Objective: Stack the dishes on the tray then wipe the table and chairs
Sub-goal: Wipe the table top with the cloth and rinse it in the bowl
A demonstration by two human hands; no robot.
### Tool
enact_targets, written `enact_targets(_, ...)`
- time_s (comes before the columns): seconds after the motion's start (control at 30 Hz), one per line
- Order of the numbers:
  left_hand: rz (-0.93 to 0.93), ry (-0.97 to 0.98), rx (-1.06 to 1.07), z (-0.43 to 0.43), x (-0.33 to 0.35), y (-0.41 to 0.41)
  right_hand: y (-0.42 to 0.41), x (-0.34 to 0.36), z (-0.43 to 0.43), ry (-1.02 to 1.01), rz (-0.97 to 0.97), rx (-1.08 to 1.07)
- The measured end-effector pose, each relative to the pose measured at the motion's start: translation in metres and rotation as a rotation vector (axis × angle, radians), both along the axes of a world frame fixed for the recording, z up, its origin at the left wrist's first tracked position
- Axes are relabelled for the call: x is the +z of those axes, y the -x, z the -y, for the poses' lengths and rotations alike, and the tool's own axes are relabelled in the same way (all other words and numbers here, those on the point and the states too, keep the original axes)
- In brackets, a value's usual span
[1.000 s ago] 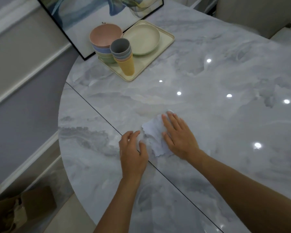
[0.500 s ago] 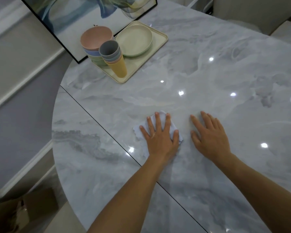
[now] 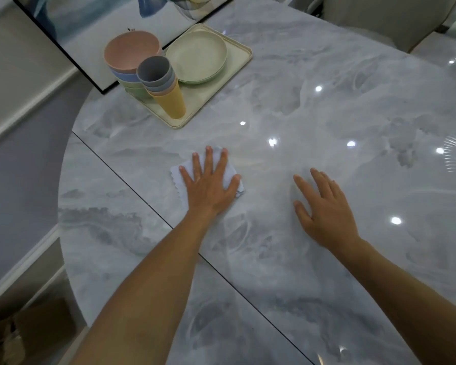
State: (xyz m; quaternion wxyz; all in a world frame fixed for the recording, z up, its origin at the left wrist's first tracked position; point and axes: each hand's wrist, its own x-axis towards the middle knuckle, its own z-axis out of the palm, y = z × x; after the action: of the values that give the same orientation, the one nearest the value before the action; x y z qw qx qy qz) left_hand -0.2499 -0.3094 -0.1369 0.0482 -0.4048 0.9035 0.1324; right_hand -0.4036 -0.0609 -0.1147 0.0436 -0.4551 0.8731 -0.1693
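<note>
Cloth lies pressed flat under left hand; right hand rests on table.

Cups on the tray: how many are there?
4, nested in one stack on the tray beside the bowls: grey cup on top, blue-grey cup, peach cup, yellow cup lowest. Others may be hidden.

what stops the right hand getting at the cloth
Likely yes, but only its edges: bare table lies between the right hand and the cloth, while the left hand presses flat over most of it.
</note>
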Motion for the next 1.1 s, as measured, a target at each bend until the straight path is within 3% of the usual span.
enact_targets(0.33,-0.018,0.036,0.010,0.003,-0.002,-0.002,0.014,0.008,-0.103,0.053,0.029,-0.166)
enact_targets(0.77,-0.003,0.030,-0.289,-0.106,-0.002,0.068,0.036,0.005,-0.196,0.029,0.027,-0.306)
enact_targets(1.1,-0.057,-0.007,-0.558,-0.250,-0.002,0.109,0.048,0.013,-0.241,0.027,0.059,-0.370)
